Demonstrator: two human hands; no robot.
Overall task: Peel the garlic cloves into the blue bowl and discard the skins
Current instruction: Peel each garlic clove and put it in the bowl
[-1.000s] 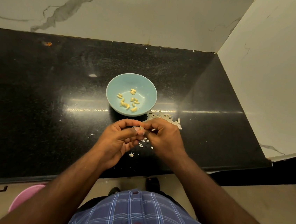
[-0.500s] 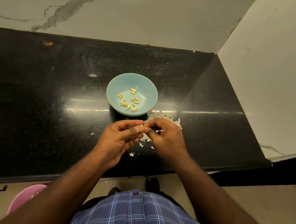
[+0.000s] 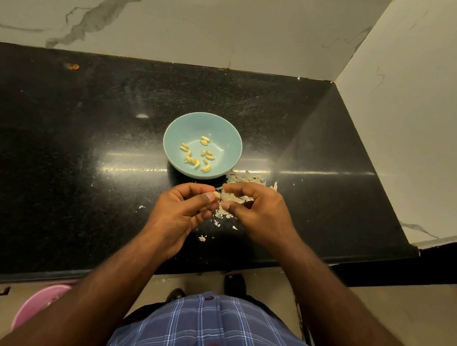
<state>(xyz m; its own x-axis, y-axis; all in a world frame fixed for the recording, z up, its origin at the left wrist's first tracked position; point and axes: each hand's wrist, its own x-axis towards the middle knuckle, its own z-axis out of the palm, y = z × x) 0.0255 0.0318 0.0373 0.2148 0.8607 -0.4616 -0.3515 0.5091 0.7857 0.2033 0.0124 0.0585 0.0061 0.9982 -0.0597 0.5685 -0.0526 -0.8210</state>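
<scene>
While the head view is looking down over a black bench (image 3: 54, 154) set in a corner of pale marbled walls, the left hand (image 3: 181, 210) is pinching a garlic clove (image 3: 216, 195) between its thumb and curled fingers, so that grip is clamped on the clove. Just beside it, the right hand (image 3: 259, 212) is meeting it fingertip to fingertip, its thumb and forefinger closed in a pinch at the clove's papery skin; whether they are gripping the skin or the clove itself is too small to tell. Both hands are hovering above the bench, just in front of the blue bowl (image 3: 226, 133), which is sitting on the bench and holding a scatter of peeled cloves (image 3: 199, 154). A heap of loose skins (image 3: 246, 179) is lying on the bench beside the bowl's near right rim, partly hidden under the right hand, with smaller flakes (image 3: 202, 238) lying near the bench edge. Below, a blue checked shirt (image 3: 218, 338) is filling the lower frame, and a pink tub (image 3: 35, 307) is showing on the floor at lower left.
</scene>
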